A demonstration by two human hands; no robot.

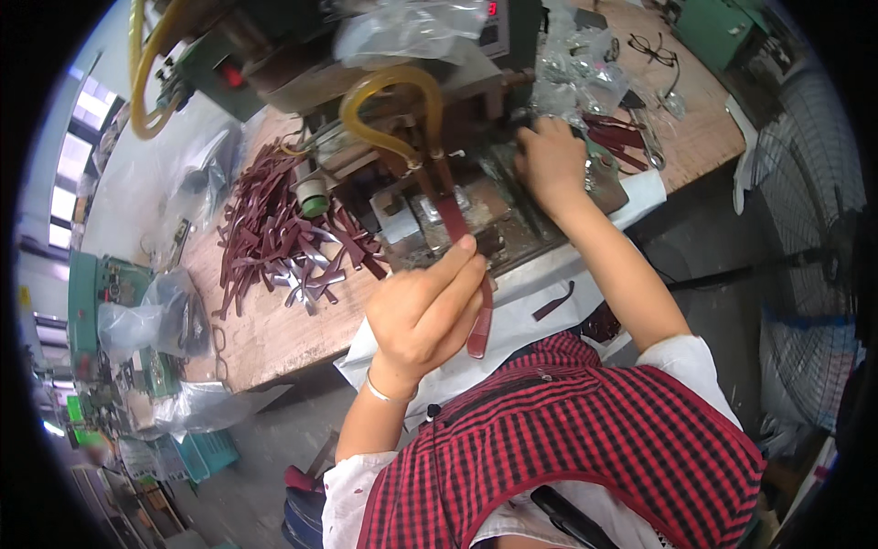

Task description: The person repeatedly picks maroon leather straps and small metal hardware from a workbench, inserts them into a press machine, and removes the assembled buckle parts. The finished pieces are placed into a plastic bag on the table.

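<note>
My left hand [425, 316] pinches a dark red, leather-like strap [479, 334], index finger stretched along it. The strap's far end lies on the metal bed of a press machine [508, 215], beneath its head. A loop of yellow hose [393, 78] hangs just above that end. My right hand [553, 169] is at the right side of the machine, fingers curled over a dark part that I cannot make out. On the table to the left is a heap of similar dark red straps [274, 224], some showing shiny silvery faces. The machine's green knob [314, 203] stands beside the heap.
Clear plastic bags [581, 78], more red pieces [615, 137], scissors [653, 151] and eyeglasses [654, 48] lie at the back right. One loose strap [554, 300] rests on white sheeting near me. A large fan [805, 238] stands right; another green machine [128, 311] is left.
</note>
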